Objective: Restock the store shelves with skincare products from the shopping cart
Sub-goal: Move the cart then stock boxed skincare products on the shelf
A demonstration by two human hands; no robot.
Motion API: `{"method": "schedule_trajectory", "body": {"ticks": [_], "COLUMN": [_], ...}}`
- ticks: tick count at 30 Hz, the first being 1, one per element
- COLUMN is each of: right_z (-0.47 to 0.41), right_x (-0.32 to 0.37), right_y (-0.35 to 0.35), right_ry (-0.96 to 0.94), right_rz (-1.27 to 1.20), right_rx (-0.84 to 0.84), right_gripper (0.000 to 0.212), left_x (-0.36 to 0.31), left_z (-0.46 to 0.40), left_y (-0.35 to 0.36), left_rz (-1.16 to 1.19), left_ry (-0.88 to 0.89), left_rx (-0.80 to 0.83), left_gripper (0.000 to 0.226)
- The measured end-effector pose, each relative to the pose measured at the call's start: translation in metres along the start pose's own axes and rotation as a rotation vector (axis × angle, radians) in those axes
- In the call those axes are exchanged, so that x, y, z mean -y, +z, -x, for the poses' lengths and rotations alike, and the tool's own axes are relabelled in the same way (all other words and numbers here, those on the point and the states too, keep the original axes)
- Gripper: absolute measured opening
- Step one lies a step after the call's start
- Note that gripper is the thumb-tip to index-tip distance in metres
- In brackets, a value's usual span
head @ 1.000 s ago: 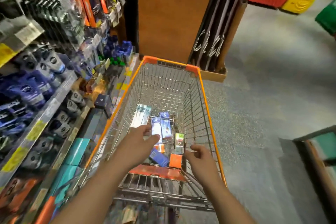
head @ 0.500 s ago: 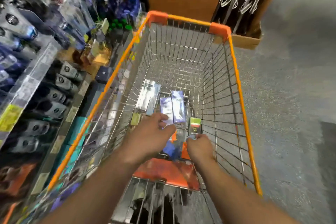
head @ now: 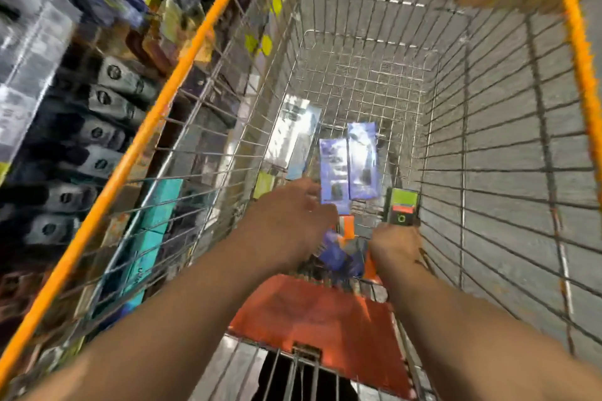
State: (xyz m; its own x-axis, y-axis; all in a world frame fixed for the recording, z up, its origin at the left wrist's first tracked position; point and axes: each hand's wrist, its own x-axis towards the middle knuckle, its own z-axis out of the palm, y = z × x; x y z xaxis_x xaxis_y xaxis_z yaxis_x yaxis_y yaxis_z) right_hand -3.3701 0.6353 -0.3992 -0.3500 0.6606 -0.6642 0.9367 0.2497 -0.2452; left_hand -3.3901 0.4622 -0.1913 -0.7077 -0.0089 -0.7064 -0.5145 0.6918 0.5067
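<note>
— Where are the person's arms?

— Both forearms reach forward and down into the wire shopping cart (head: 374,81), over the orange fold-down flap (head: 319,319) at its near end. The left hand (head: 286,225) is seen from the back, its knuckles turned up.

— What are the left fingers doing?

— They curve loosely forward toward a blue box (head: 334,172) lying on the cart floor. The fingertips sit at that box's near edge, but motion blur hides whether they touch or pinch it, so the grip cannot be told.

— And the right hand?

— The right hand (head: 395,242) is lower in the basket, with the wrist bent down. Its fingers are tucked out of sight beneath the hand, which sits at the bottom end of a small green-topped box (head: 403,207). The box stands up from the hand, near the right wire wall. It looks held, though the fingers themselves are not visible.

— Where is the rest of the stock?

— A second blue box (head: 363,159) lies flush against the first, on its right. A pale silver box (head: 293,137) lies to their left near the left wire wall. Small orange and blue packs (head: 345,238) sit between the two hands. Left of the cart, store shelves (head: 81,127) hold rows of dark tubes and teal cartons.
</note>
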Motion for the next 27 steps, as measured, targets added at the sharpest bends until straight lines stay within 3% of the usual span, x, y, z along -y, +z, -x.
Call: {"method": "schedule_trajectory", "body": {"ticks": [2,5,8,11,13,15,20,23,25,27], "right_z": [-0.008,-0.017,-0.026,-0.050,-0.048,-0.034,-0.041,-0.040,-0.047,-0.037], "right_x": [0.001,0.002,-0.003,-0.014,-0.009,0.005,0.017,0.012,0.004,0.000], "right_y": [0.004,0.008,0.016,0.034,0.033,0.025,0.032,0.036,0.045,0.045], "right_ry": [0.053,0.133,0.134,0.168,0.203,0.217,0.234,0.227,0.187,0.106], "right_rz": [0.038,0.042,0.024,-0.035,-0.118,-0.252,-0.328,-0.366,-0.249,-0.186], "right_rx": [-0.037,-0.030,0.042,0.078,0.062,0.052,0.127,0.119,0.046,0.007], "right_gripper": [0.054,0.061,0.060,0.083,0.093,0.087,0.070,0.082,0.094,0.077], "left_x": [0.005,0.013,0.016,0.021,0.025,0.027,0.032,0.034,0.035,0.034], "left_z": [-0.005,-0.011,-0.015,-0.016,-0.016,-0.015,-0.014,-0.014,-0.014,-0.014], "left_y": [0.000,0.004,0.008,0.012,0.015,0.018,0.020,0.019,0.018,0.016], "left_rz": [-0.034,-0.053,-0.047,-0.023,0.003,0.003,-0.027,-0.046,-0.039,-0.025], "left_ry": [-0.003,-0.021,-0.016,-0.026,-0.024,-0.024,-0.023,-0.025,-0.030,-0.036], "left_rx": [0.019,0.046,0.054,0.071,0.076,0.083,0.091,0.101,0.095,0.090], "left_gripper": [0.026,0.042,0.036,0.026,0.036,0.044,0.046,0.047,0.046,0.045]}}
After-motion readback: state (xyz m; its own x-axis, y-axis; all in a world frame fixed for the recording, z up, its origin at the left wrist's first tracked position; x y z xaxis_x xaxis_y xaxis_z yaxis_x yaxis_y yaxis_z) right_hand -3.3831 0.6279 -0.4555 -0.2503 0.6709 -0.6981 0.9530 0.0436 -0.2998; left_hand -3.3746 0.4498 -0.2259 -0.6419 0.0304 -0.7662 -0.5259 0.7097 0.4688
